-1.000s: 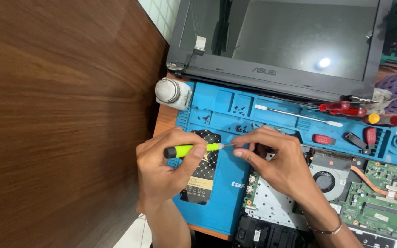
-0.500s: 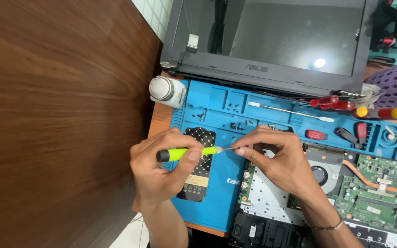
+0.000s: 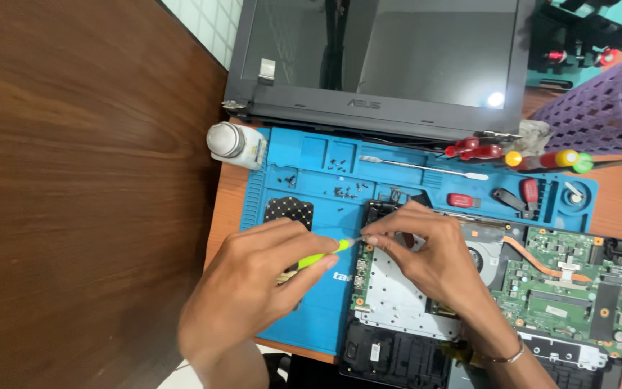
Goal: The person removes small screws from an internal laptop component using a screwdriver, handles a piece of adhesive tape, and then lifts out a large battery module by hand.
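Observation:
My left hand (image 3: 253, 288) grips a small screwdriver with a lime-green handle (image 3: 323, 254), its tip pointing right toward the top left corner of an opened laptop base (image 3: 404, 295). My right hand (image 3: 426, 252) rests on that base, thumb and forefinger pinched around the screwdriver's metal tip. The base shows a silver metal plate, a fan (image 3: 487, 259) and a green circuit board (image 3: 570, 288). All of it lies on a blue repair mat (image 3: 311, 162).
A detached laptop screen (image 3: 383, 57) leans at the back. A white bottle (image 3: 233, 142) stands at the mat's top left corner. Loose screws, a metal spudger (image 3: 419, 167), red-handled tools (image 3: 473, 150) and screwdrivers (image 3: 548, 158) lie along the mat's top. A purple basket (image 3: 592, 112) sits right; a dark wooden panel (image 3: 73, 180) fills the left.
The view has shifted, so everything sits lower and more to the right in frame. Both hands have stayed together at the screwdriver tip over the laptop base's corner.

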